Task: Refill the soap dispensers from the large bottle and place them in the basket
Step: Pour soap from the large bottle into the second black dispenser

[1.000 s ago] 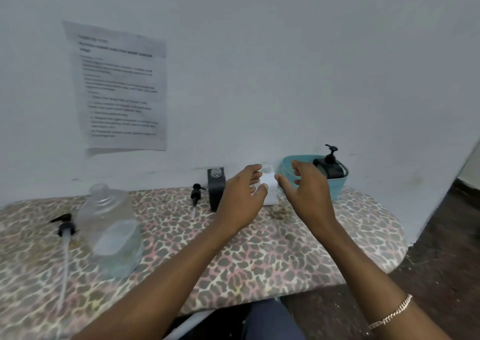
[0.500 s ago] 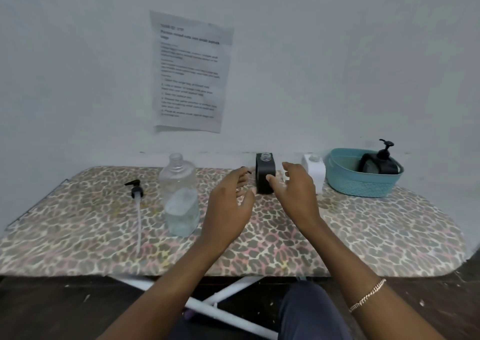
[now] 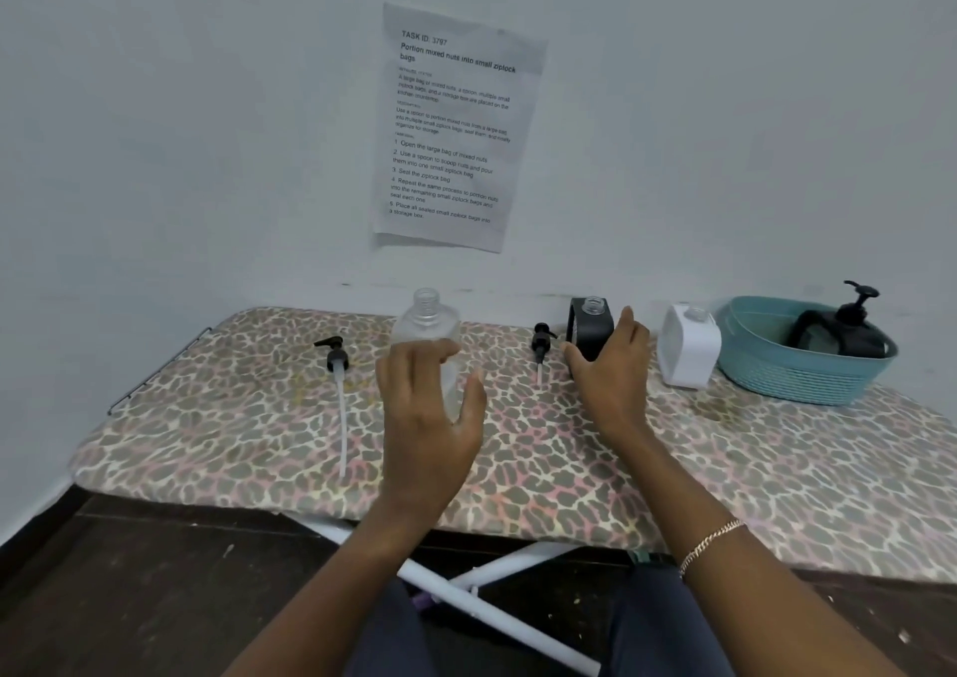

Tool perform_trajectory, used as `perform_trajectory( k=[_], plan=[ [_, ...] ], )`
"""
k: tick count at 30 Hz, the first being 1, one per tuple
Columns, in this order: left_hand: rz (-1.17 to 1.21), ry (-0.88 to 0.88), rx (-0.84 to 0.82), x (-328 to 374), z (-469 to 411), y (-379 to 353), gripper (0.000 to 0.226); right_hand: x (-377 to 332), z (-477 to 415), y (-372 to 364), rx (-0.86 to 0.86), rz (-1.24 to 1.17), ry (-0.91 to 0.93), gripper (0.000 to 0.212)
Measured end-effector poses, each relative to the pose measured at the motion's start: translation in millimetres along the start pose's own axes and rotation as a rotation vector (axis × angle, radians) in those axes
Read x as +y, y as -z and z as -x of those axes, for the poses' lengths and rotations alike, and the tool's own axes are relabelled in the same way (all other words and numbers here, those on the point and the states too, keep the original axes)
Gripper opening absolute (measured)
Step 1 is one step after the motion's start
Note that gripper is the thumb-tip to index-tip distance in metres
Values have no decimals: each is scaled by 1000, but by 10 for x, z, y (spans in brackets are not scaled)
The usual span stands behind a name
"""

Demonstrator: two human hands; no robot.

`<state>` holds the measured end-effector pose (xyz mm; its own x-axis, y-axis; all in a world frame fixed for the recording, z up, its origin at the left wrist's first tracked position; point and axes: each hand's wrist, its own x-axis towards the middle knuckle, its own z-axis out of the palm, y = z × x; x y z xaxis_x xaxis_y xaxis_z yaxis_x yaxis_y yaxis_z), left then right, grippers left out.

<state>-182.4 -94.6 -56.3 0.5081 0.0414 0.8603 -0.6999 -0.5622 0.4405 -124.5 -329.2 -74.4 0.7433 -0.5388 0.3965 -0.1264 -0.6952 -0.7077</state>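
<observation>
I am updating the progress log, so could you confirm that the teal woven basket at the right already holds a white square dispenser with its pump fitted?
Not quite: in the head view, the teal woven basket holds a black dispenser with its pump fitted. The white square dispenser stands outside the basket, to its left, without a pump.

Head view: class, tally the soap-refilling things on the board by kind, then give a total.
Large bottle: 1
Small dispensers: 3
Loose pumps: 2
Basket: 1
Total: 7
</observation>
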Motion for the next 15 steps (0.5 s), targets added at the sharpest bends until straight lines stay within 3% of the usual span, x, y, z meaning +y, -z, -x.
perform_trajectory(
  k=[5, 10, 12, 15],
  plan=[
    [-25, 171, 115, -173, 2, -30, 58, 52, -64, -113, -26, -42, -85, 103],
    [32, 364, 26, -285, -10, -73, 85, 119, -144, -195, -27, -132, -162, 98],
    [88, 435, -29, -316, -1, -79, 91, 135, -180, -226, -22, -154, -166, 84],
    [116, 488, -88, -386, 18, -109, 89, 151, -208, -255, -6, -173, -157, 47]
  ],
)
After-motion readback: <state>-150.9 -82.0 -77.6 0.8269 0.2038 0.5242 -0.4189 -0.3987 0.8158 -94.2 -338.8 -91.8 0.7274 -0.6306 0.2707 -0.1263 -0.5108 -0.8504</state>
